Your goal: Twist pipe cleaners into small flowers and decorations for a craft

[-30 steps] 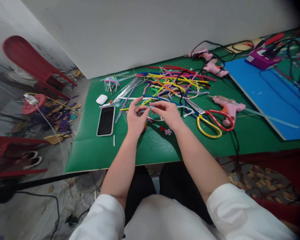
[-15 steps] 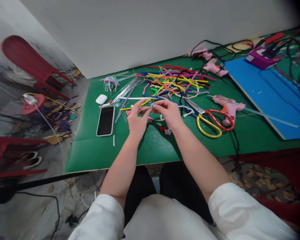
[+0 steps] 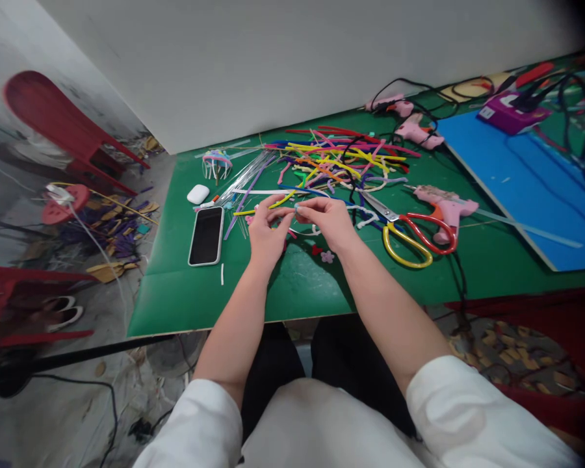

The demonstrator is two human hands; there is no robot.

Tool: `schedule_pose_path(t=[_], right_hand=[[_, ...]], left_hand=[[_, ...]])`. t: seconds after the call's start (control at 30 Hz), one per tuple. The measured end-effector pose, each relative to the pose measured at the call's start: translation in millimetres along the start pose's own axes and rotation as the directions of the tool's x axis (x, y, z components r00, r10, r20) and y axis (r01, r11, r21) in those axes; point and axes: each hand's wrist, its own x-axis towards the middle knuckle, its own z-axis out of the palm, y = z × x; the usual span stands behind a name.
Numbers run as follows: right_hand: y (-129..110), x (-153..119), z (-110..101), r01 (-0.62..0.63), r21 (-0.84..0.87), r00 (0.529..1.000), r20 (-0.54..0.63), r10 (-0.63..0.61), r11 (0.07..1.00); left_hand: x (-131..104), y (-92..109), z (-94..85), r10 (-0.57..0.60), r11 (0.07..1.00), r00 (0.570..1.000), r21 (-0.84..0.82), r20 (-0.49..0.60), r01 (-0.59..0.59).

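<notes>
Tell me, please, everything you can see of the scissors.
The scissors rest on the green table, to the right of the right hand, which does not touch them. The metal-looking blades look nearly shut and point leftward, away from the person. The red handle loop and the yellow handle loop look glossy, like plastic; the red one overlaps the grip of a pink glue gun.

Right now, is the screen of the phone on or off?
Off, it seems: the phone lies face up, its screen dark, with nothing lit.
</notes>
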Motion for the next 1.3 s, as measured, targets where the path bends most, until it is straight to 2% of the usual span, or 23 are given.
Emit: schedule_pose_path(t=[0.17, 0.33, 0.67, 0.93, 1.07, 1.3], right_hand=[[0.7, -0.1, 0.7, -0.022, 0.045, 0.999, 0.026, 0.02, 0.999], [-1.9, -1.6, 0.1, -0.01, 0.041, 0.997, 0.074, 0.007, 0.999], [-1.2, -0.1, -1.4, 0.012, -0.051, 0.999, 0.042, -0.01, 0.999], [1.3, -0.1, 1.1, 0.023, -0.097, 0.997, 0.082, -0.015, 0.995], [1.7, -0.1, 0.7, 0.009, -0.113, 0.994, 0.11, 0.003, 0.994], [-4.4, -1.7, -1.0, -0.075, -0.028, 0.99, 0.115, 0.078, 0.997]], left_hand=[[2.2, -0.7, 0.3, -0.001, 1.0, 1.0, -0.019, -0.018, 0.001], [4.8, -1.7, -1.1, -0.084, 0.995, 0.996, -0.048, -0.038, 0.082], [3.1, 0.0, -2.8, -0.059, 0.998, 0.998, -0.041, -0.031, 0.057], [3.8, -0.6, -2.1, -0.14, 0.988, 0.989, -0.073, -0.041, 0.136], [3.4, 0.0, -2.5, -0.179, 0.979, 0.983, -0.101, -0.029, 0.175], [4.7, -1.9, -3.0, -0.21, 0.964, 0.976, -0.179, -0.055, 0.197]])
